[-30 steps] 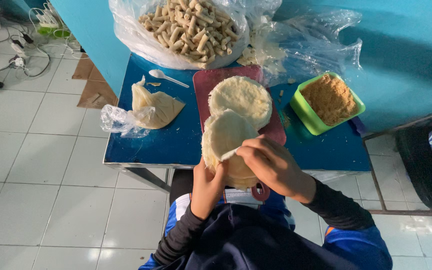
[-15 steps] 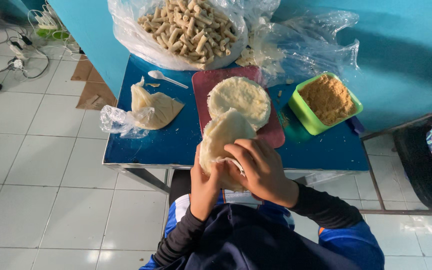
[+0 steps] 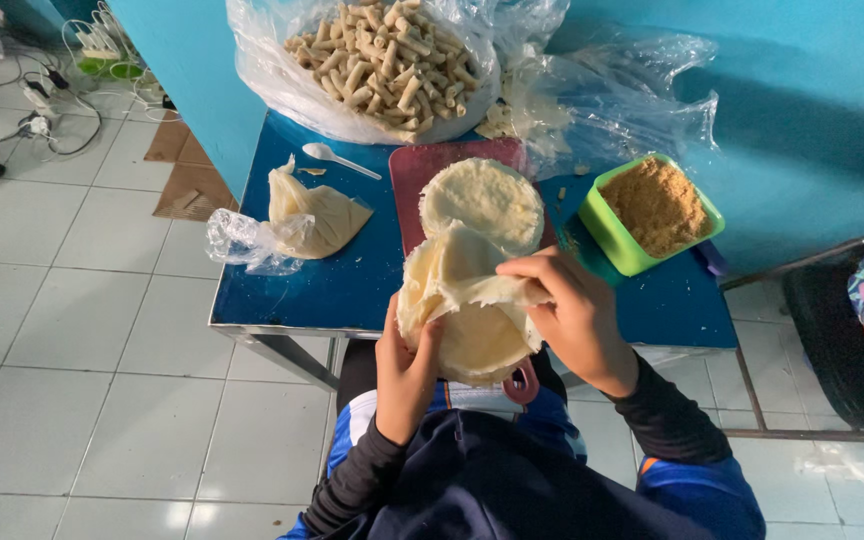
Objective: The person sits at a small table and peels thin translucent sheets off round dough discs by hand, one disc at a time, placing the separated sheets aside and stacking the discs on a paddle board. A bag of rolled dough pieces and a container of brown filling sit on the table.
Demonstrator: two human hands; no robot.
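The person sits at a small blue counter (image 3: 332, 290) and looks down at both hands. The left hand (image 3: 407, 365) is under a stack of thin, pale, round wrappers (image 3: 472, 335), with its fingers closed around the left edge of the stack. The right hand (image 3: 572, 320) pinches the top wrapper (image 3: 462, 275) between thumb and fingers and lifts it, so the sheet is bent and folded up off the stack. The stack is at the near edge of the counter, right in front of the person's body. Just behind it, a second round pile of wrappers (image 3: 482, 200) lies flat on a dark red cutting board (image 3: 414, 175). To the right of the board sits a green square tub (image 3: 617, 245) full of brown crumbs (image 3: 657, 205). At the back of the counter is a big clear plastic bag (image 3: 272, 70) filled with many small pale rolls (image 3: 387, 50). More crumpled clear plastic (image 3: 632, 100) lies next to it, by the blue wall (image 3: 812, 100). On the left side of the counter lie a white plastic spoon (image 3: 337, 158) and a small clear bag with a pale paste (image 3: 317, 215) in it. The floor (image 3: 72, 330) has light tiles, and some cables (image 3: 42, 110) lie on it far to the left.
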